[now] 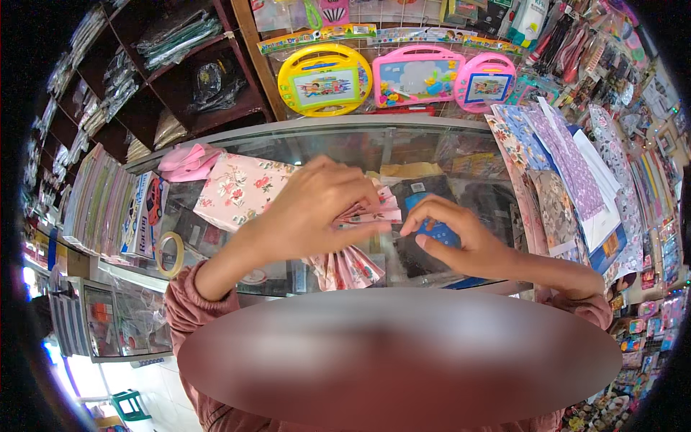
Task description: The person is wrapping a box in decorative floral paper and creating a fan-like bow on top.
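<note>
A box-shaped parcel wrapped in pink floral paper [240, 186] lies on the glass-topped counter [351, 135]. At its right end my left hand [329, 202] is closed over pleated floral paper [351, 270]. One fanned end of the pleats spreads below the hand, and another shows to the right between thumb and fingers. The hand hides the middle of the pleats and the parcel's right end. My right hand [453, 232] hovers just right of the upper fan, thumb and fingers apart, with nothing in it. Beneath it, under the glass, is a blue item [440, 232].
A roll of tape [170, 254] is by my left forearm, beside stacked books [102, 205]. Pink cloth [191, 161] touches the parcel's far-left side. Floral paper sheets [567, 167] pile up at right. Toy drawing boards [325, 81] hang behind the counter.
</note>
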`<action>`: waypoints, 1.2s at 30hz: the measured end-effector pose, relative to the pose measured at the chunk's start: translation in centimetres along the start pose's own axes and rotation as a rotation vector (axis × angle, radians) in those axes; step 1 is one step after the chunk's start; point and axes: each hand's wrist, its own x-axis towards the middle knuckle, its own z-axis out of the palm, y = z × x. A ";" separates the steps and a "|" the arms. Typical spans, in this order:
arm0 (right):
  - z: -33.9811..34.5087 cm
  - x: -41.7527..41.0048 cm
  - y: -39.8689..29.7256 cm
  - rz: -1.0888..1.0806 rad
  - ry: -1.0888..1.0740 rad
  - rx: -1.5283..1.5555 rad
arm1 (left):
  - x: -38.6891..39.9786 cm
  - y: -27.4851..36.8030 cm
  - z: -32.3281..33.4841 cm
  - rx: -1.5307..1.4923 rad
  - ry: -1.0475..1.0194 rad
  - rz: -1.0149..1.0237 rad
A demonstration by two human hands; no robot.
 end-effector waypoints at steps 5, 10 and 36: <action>0.7 0.7 -0.7 -0.015 -0.030 0.001 | -1.5 1.6 0.7 -0.120 -0.015 0.001; 1.4 1.1 -1.6 0.036 -0.099 0.033 | -3.0 1.7 1.5 -0.218 -0.009 -0.030; 3.5 -0.6 -1.9 0.271 -0.062 0.508 | -6.8 5.1 3.6 -0.603 0.399 -0.386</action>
